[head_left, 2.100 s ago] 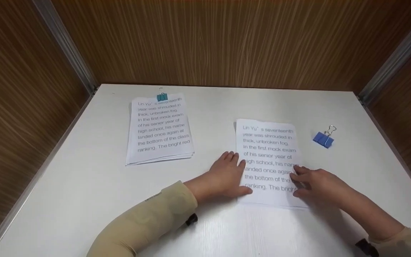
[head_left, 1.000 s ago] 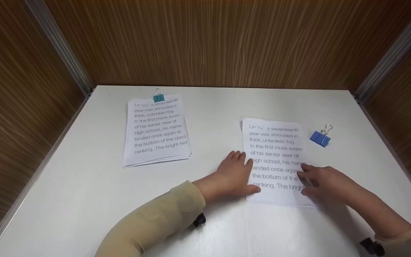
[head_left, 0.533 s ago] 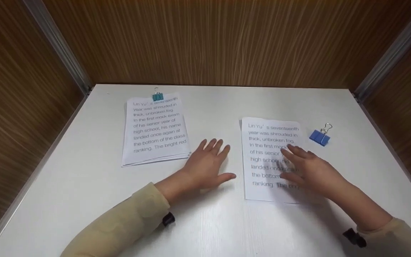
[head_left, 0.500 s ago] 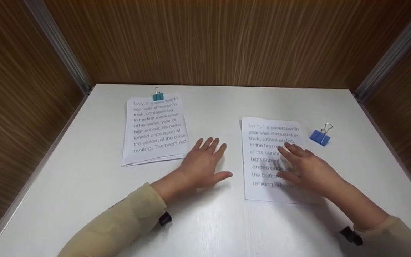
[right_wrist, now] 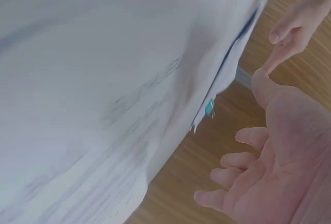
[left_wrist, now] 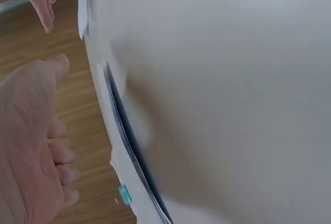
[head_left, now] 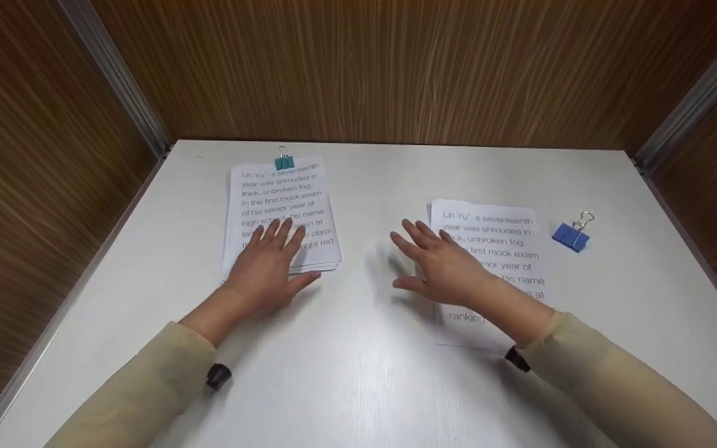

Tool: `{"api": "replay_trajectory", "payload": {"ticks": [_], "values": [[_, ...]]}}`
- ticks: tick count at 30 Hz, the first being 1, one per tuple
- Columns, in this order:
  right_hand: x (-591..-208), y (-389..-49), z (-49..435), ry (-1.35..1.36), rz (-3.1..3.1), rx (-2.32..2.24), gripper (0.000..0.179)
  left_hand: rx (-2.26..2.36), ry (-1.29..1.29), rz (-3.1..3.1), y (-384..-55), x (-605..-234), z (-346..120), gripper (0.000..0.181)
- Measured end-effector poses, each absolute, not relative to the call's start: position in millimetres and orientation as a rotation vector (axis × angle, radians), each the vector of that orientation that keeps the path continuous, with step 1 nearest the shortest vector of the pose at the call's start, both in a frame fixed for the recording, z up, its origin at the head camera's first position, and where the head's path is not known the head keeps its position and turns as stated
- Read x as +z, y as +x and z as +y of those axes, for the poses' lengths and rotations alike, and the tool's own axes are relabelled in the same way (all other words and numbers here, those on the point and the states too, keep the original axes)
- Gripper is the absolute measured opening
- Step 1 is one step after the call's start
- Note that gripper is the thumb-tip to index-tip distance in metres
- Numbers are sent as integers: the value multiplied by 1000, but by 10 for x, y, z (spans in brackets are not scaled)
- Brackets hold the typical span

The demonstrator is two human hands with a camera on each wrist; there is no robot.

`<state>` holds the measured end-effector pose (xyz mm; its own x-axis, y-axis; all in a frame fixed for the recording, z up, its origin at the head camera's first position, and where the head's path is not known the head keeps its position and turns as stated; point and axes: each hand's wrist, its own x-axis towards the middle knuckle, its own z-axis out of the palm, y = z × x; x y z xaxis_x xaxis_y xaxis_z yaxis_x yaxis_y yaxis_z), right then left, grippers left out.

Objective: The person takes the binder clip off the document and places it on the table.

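My left hand (head_left: 265,270) hovers over the lower part of the left stack of printed sheets (head_left: 277,196), fingers spread. That stack carries a teal binder clip (head_left: 284,163) at its top edge. Over the left edge of the right stack of printed sheets (head_left: 495,264) hangs my right hand (head_left: 449,267), with its fingers apart and nothing in them. The right wrist view shows its palm lifted off the paper. To the right of this second stack lies a blue binder clip (head_left: 571,237), its wire handle upward. Hands and forearm cover some of the printed lines.
Both stacks lie on a white tabletop (head_left: 371,373). A brown wood-grain panel (head_left: 358,74) stands along the back edge, with more panels at either side and metal posts (head_left: 116,78) at the corners.
Earlier both hands touched the sides of the right stack. They came away from it and moved left, the left hand to above the left stack, the right hand across the right stack.
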<state>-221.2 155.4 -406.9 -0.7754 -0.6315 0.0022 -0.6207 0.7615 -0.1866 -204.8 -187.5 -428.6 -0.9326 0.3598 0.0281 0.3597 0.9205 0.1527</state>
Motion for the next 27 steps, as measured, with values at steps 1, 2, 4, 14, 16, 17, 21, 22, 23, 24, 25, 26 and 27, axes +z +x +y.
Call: {"api": "replay_trajectory", "payload": {"ticks": [1,2,4,14,16,17,21,22,23,24,25,26,27], "values": [[-4073,-2246,1479,-1044,2882,-263,83,236,554,3075,-2052,-4297,-1930,92],[-4074,-2279,1403,-1051,2872,-252,83,227,538,3072,-2054,-4309,-1982,92],[-4080,-2341,1257,-1066,2855,-235,83,216,499,3062,-2057,-4325,-2073,93],[-4162,-2538,688,-1112,2761,-178,84,163,427,3056,-2034,-4353,-2445,93],[-4182,-2559,604,-1115,2751,-145,84,168,420,3051,-2027,-4362,-2497,93],[-4191,-2567,565,-1112,2747,-128,84,173,416,3046,-2023,-4369,-2520,92],[-4232,-2580,442,-1085,2728,-49,85,190,413,3005,-2007,-4415,-2571,90],[-4245,-2580,422,-1072,2720,-32,85,190,420,2985,-2005,-4429,-2573,89],[-4260,-2580,407,-1059,2709,-9,85,192,424,2966,-2003,-4442,-2572,89],[-4275,-2581,397,-1047,2697,19,85,193,427,2948,-2004,-4454,-2571,88],[-4293,-2583,390,-1036,2685,43,85,189,429,2932,-2008,-4466,-2568,88],[-4308,-2588,386,-1027,2674,65,84,189,431,2920,-2011,-4473,-2565,88],[-4320,-2592,385,-1021,2664,80,84,193,433,2913,-2015,-4482,-2567,88]]}}
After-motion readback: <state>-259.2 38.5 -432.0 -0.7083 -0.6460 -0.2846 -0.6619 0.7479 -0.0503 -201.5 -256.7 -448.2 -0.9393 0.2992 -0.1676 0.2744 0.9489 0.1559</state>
